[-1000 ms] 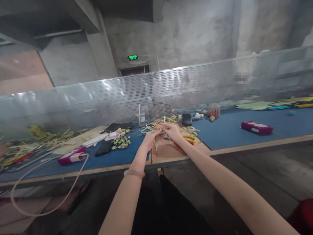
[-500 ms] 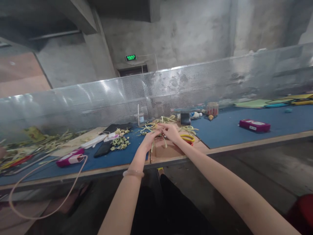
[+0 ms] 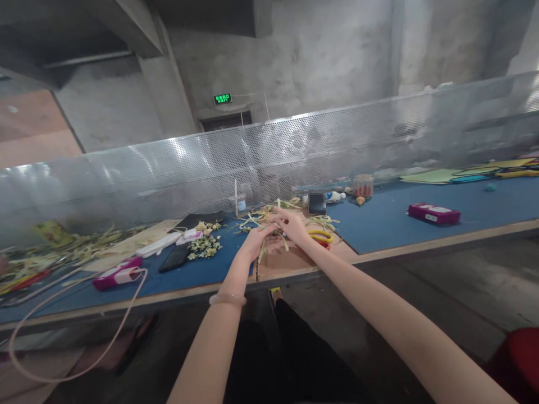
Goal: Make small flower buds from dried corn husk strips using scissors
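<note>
My left hand [image 3: 256, 241] and my right hand [image 3: 291, 225] meet over the brown board at the table's front edge. Both have their fingers closed on pale green, flat plant-like strips [image 3: 261, 252], whose ends hang out below and between the fingers. The exact grip is partly hidden by the hands themselves. More loose strips [image 3: 326, 221] lie behind and to the right of my right hand. Scissors with yellow and red handles [image 3: 322, 235] rest just right of that hand. Left of my left hand is a heap of small pale green pieces [image 3: 205, 247].
A black phone [image 3: 174, 259] and a magenta box with a cable [image 3: 117, 273] lie to the left. Behind my hands are a clear cup [image 3: 241, 203], a small dark-screened device [image 3: 317, 203] and a bottle [image 3: 336, 197]. Another magenta box [image 3: 434, 213] sits right. Perforated metal screen [image 3: 278, 151] runs along the back.
The view has shifted slightly, so everything sits a little further left. My hands stay together on the strips, with only small finger movement.
</note>
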Tool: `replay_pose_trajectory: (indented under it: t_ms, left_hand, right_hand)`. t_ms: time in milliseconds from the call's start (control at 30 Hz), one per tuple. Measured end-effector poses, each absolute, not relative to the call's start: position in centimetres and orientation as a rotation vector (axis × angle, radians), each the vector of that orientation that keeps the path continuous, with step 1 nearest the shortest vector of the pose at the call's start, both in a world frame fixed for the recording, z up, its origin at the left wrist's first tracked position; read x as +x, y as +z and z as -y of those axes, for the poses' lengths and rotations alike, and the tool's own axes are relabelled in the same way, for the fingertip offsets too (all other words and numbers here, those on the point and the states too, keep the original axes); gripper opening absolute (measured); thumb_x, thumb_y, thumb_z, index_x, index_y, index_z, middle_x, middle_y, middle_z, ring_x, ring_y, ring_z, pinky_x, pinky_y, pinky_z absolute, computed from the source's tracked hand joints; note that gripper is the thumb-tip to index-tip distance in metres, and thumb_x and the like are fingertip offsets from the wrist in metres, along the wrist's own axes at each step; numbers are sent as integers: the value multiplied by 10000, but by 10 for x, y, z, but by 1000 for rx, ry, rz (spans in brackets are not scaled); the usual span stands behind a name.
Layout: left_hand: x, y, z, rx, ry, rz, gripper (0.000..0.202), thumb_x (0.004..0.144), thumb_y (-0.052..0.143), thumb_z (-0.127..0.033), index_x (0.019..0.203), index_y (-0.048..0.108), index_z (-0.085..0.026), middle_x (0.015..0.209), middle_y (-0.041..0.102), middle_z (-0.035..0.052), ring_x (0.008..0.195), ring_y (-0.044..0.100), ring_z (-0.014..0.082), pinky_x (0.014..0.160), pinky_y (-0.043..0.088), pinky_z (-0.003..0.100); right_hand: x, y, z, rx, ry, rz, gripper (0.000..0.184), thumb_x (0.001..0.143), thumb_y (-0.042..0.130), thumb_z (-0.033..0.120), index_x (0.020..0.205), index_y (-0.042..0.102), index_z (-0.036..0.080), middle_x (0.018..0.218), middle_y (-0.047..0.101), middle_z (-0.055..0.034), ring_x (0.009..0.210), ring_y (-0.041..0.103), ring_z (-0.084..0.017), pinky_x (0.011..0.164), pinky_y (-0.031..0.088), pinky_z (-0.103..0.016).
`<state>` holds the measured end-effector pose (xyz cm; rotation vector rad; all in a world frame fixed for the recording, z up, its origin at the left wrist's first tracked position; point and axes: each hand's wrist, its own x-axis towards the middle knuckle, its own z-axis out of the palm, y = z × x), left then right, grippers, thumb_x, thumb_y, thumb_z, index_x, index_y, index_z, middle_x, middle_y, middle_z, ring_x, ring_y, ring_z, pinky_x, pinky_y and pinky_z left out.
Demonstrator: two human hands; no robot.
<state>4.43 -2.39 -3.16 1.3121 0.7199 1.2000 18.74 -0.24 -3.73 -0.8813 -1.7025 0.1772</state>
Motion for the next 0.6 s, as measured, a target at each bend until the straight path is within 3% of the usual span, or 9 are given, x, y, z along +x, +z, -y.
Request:
replay_pose_trajectory:
  t_ms: [100,200,300,600]
  left_hand:
    - [43,-32,18,1254,1305,-727,152,679,669,-239,761,687,-112,812,699,84,663,634,135,704,517,270]
    - [41,-34,10,1206,1370,-744,155,673,678,-251,741,672,-113,747,691,66,594,615,109,635,516,240]
    - [39,-36,6,1186,1393,-761,199,652,699,-290,729,657,-112,701,676,60,553,595,100,560,497,219]
    - [38,-39,7,1237,1353,-785,297,608,718,-370,672,646,-88,632,650,66,527,562,95,525,438,207]
  right_hand:
    - [187,-39,8,-955,28,1621,371,821,457,367,1127,505,161,794,612,-34,650,549,-155,627,425,-264]
    - [185,-42,11,-938,-102,1698,253,822,459,397,872,556,168,822,540,-48,745,520,-169,683,412,-278]
    - [183,-45,9,-838,-205,1903,213,827,477,324,676,521,181,765,485,-36,784,482,-174,731,398,-283]
    - [183,-49,3,-812,-230,1974,212,842,450,202,640,507,173,742,487,-41,778,461,-169,738,378,-278]
